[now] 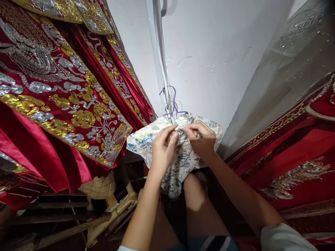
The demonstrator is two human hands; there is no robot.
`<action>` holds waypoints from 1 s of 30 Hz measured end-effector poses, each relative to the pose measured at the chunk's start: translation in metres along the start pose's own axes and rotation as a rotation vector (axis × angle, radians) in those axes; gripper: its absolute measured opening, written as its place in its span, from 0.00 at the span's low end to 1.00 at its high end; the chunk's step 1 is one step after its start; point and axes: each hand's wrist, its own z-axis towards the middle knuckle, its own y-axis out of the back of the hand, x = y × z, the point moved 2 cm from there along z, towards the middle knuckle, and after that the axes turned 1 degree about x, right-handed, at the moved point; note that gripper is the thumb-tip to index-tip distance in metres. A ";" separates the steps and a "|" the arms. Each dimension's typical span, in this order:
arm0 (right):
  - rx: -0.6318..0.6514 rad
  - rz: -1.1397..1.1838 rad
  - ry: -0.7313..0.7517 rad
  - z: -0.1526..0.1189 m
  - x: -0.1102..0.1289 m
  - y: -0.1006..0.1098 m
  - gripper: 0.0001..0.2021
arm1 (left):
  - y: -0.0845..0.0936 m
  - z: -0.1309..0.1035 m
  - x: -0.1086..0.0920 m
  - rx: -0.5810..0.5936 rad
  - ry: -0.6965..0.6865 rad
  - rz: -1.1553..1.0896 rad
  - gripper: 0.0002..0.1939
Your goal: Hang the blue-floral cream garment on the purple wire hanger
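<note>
A floral short-sleeved top in white, blue and yellow hangs on a thin purple hanger. The hanger's hook is at a pale vertical strip on the wall. My left hand pinches the front of the top just below its neckline, thumb and forefinger pressed together. A short distance to the right, my right hand pinches the same front with curled fingers. Between the fingertips runs a thin dark line across the cloth; what it is, I cannot make out. The top's lower part hangs gathered between my knees.
Red cloth with gold and silver sequins drapes on the left, above a wooden chair-like frame. More red embroidered cloth hangs on the right beside clear plastic sheeting. Behind the top stands a white wall with peeling marks.
</note>
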 end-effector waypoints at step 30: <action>0.281 0.317 -0.310 -0.086 0.012 -0.022 0.09 | 0.104 0.027 0.088 -0.817 0.004 0.037 0.10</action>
